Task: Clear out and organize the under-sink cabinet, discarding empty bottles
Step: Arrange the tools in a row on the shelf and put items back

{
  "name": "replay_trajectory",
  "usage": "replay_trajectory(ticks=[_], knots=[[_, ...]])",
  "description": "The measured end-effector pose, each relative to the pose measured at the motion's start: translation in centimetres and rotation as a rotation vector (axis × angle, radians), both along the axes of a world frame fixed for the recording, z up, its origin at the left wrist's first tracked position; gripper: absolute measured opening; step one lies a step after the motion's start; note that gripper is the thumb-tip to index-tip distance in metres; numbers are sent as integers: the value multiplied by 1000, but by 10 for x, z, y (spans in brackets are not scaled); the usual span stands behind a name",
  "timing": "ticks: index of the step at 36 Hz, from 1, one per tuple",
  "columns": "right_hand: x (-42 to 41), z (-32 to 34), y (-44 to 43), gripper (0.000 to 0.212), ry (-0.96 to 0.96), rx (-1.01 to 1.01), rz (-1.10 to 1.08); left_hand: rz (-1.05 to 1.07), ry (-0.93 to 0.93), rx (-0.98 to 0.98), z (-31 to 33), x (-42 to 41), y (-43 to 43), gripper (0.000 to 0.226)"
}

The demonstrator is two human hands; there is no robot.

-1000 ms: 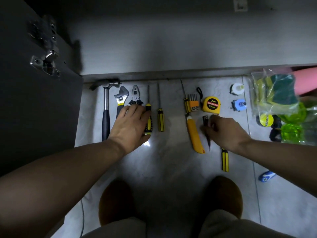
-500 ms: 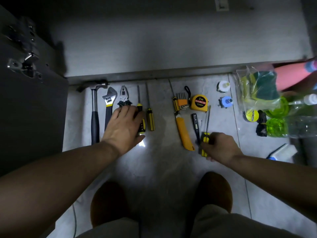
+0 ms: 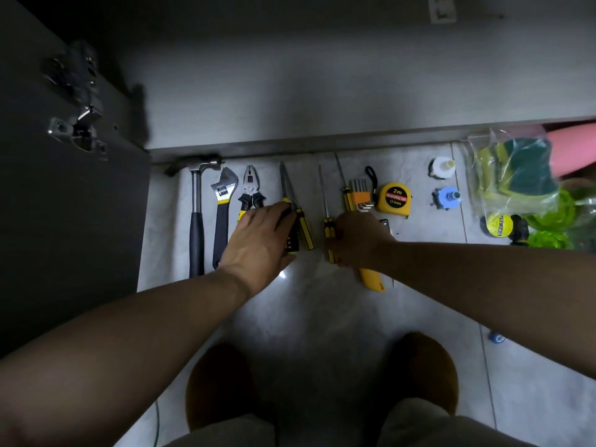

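Tools in a row on the floor (image 3: 322,311) along the cabinet (image 3: 290,141) edge, heads toward it: hammer (image 3: 196,227), wrench (image 3: 222,217), pliers (image 3: 251,190), four yellow-black screwdrivers (image 3: 305,230). Third screwdriver (image 3: 328,229) is gripped at the handle by right hand (image 3: 358,240). Then hex keys (image 3: 361,195), yellow tape measure (image 3: 394,197), and yellow knife (image 3: 372,279) nearer. Green bottles (image 3: 550,237) lie far right.

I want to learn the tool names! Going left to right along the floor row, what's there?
Black-handled steel hammer → black-handled adjustable wrench → yellow-and-black pliers → orange hex key holder → round yellow tape measure → small blue plastic fitting → clear bag of green sponges.
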State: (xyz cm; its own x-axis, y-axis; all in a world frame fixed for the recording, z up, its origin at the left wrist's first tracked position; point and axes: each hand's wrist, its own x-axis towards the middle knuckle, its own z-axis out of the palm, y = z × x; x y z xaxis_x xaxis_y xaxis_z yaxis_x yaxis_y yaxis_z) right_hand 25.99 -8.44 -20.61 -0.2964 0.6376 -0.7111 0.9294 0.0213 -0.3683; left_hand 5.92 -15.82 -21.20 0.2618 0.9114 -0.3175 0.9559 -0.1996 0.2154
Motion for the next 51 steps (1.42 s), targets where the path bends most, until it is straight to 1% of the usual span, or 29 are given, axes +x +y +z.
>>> replay_trajectory(ticks=[2,6,10,14,16,18,20,22,24,28,32,35,37,41,43,45,46,48,50,51], knots=[[-4,-7,2,22,-22,-3,-15,5,-9,-27,0,-1,0,81],[-10,-14,2,27,-73,79,1,26,-33,-70,3,-1,0,77],[-10,-17,0,26,-21,113,-29,42,-44,-75,5,-3,1,77],[-9,-15,-6,30,12,170,-29,9,44,6,6,-6,-1,75],[-8,-12,-10,33,37,232,-17,6,82,30,6,-7,-1,75],[-8,-9,-12,35,88,342,46,2,94,34,5,-7,0,76],[-13,-8,-13,36,126,398,161,-1,87,35,4,-7,0,74],[-22,-8,-13,35,122,364,207,-5,82,32,3,-6,0,71],[-30,-8,-14,33,83,315,187,-4,70,22,2,-5,0,70],[-46,-11,-12,25,43,291,182,4,54,6,2,-7,1,70],[-59,-13,-10,26,10,213,79,3,37,-7,3,-11,0,73],[-61,-13,-10,27,6,173,51,2,15,-7,4,-14,-1,73],[-61,-13,-12,21,-9,153,63,1,14,-4,4,-15,-1,73],[-63,-13,-13,7,-52,141,172,-2,17,-1,5,-15,-2,76],[-61,-13,-12,28,-37,134,170,-2,27,6,5,-14,-2,76],[-57,-14,-11,37,2,124,121,-2,39,17,6,-13,-1,76],[-55,-13,-10,35,29,135,69,-1,43,21,6,-13,-1,76],[-46,-12,-11,26,43,236,-13,-3,49,25,6,-13,-1,76],[-34,-11,-10,27,35,343,-25,-7,57,28,6,-13,-1,74],[-28,-11,-10,30,34,363,-28,-6,61,30,6,-13,-1,74]])
